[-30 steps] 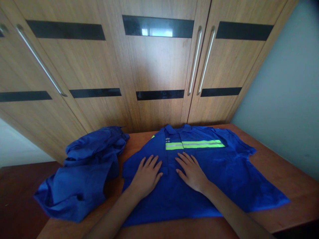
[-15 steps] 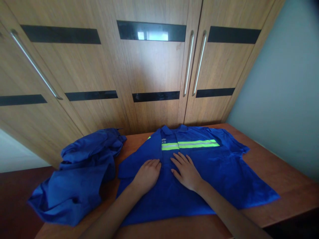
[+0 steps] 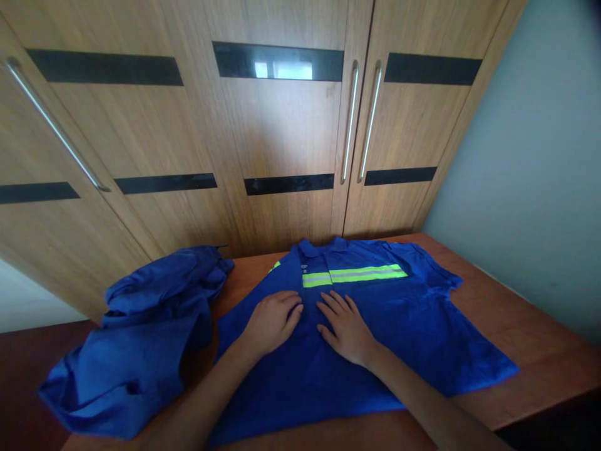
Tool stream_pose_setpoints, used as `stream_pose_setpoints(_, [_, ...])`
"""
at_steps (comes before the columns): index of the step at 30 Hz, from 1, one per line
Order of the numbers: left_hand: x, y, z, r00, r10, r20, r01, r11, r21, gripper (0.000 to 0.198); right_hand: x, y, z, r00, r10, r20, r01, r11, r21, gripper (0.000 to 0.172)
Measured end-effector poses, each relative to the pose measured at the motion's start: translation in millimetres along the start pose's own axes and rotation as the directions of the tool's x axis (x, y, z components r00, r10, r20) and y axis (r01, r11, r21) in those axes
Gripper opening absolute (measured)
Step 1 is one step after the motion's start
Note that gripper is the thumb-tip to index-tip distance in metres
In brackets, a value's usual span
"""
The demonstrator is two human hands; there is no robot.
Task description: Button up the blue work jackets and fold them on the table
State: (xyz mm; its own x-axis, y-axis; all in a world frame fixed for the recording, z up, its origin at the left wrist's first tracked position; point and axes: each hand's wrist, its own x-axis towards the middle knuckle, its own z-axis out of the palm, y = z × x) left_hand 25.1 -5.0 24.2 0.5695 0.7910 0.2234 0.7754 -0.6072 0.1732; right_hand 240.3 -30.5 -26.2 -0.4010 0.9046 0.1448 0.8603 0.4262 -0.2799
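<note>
A blue work shirt (image 3: 370, 338) lies spread out, collar away from me, with a yellow-green reflective band (image 3: 361, 274) across its chest. On its left side a sleeve lies folded in along the front. My left hand (image 3: 272, 321) rests at this folded part, its fingers pressed together and the thumb close to the fingertips, closed on the cloth; the fabric under the fingers is hidden. Just below the band, my right hand (image 3: 346, 327) lies flat on the shirt front with fingers spread.
A crumpled blue garment (image 3: 136, 363) lies left of the shirt. Both garments are on a reddish-brown wooden surface (image 3: 539, 326). Behind stands a wooden wardrobe (image 3: 286, 138) with metal handles (image 3: 370, 122). A pale wall (image 3: 530, 188) borders the right side.
My left hand has turned slightly, and its thumb now shows beside the fingers. My right hand stays flat on the shirt. The whole view has shifted a little.
</note>
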Motion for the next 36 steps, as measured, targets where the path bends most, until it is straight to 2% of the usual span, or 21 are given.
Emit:
stream_pose_setpoints(3, [3.3, -22.7, 11.3, 0.994, -0.102, -0.044, 0.107, 0.986, 0.130, 0.043, 0.2, -0.8, -2.1, 1.000, 0.003, 0.001, -0.003, 1.000, 0.004, 0.052])
stream_pose_setpoints(7, [1.7, -46.1, 30.7, 0.977, -0.207, 0.055, 0.194, 0.963, 0.187, 0.057, -1.0, -0.9, -1.4, 1.000, 0.003, 0.004, -0.003, 1.000, 0.011, 0.051])
stream_pose_setpoints(10, [2.0, -49.8, 34.5, 0.967, -0.245, 0.070, 0.228, 0.954, 0.195, 0.063, -2.2, -0.5, -3.3, 1.000, -0.010, -0.003, 0.010, 1.000, 0.007, 0.050])
stream_pose_setpoints(13, [3.3, -47.2, 29.0, 0.964, -0.255, 0.078, 0.236, 0.952, 0.195, 0.065, 6.7, -1.5, -11.3, 1.000, -0.020, -0.020, 0.020, 1.000, -0.006, 0.044])
stream_pose_setpoints(16, [-0.9, -46.6, 20.9, 0.971, -0.221, 0.086, 0.202, 0.961, 0.190, 0.062, 35.5, -7.9, -18.1, 0.997, -0.035, -0.072, 0.036, 0.999, 0.010, 0.037])
stream_pose_setpoints(18, [-8.3, -48.7, 18.0, 0.975, -0.212, 0.072, 0.193, 0.959, 0.206, 0.060, 64.6, -15.6, -15.4, 0.987, -0.114, -0.116, 0.120, 0.992, 0.039, 0.040])
stream_pose_setpoints(20, [-17.6, -51.7, 18.7, 0.974, -0.222, 0.051, 0.205, 0.952, 0.229, 0.059, 96.8, -23.8, -5.2, 0.970, -0.224, -0.097, 0.232, 0.970, 0.071, 0.045])
stream_pose_setpoints(21, [-22.1, -53.1, 20.3, 0.972, -0.230, 0.042, 0.214, 0.948, 0.236, 0.059, 112.5, -27.3, 2.0, 0.969, -0.240, -0.057, 0.245, 0.965, 0.089, 0.048])
stream_pose_setpoints(24, [-31.2, -55.3, 26.5, 0.967, -0.255, 0.022, 0.242, 0.940, 0.241, 0.058, 152.0, -32.5, 24.4, 0.988, -0.150, 0.031, 0.145, 0.982, 0.119, 0.054])
stream_pose_setpoints(28, [-32.2, -53.9, 28.9, 0.962, -0.270, 0.022, 0.257, 0.934, 0.248, 0.057, 181.0, -30.5, 39.7, 0.997, -0.077, -0.002, 0.076, 0.987, 0.143, 0.055])
stream_pose_setpoints(32, [-30.8, -53.3, 25.7, 0.962, -0.274, 0.022, 0.261, 0.937, 0.233, 0.056, 185.5, -24.9, 37.0, 0.996, -0.074, -0.057, 0.084, 0.977, 0.198, 0.051])
stream_pose_setpoints(36, [-32.6, -55.4, 23.6, 0.963, -0.267, 0.042, 0.252, 0.942, 0.221, 0.056, 162.5, -1.1, 21.6, 0.980, 0.007, -0.200, 0.046, 0.965, 0.260, 0.046])
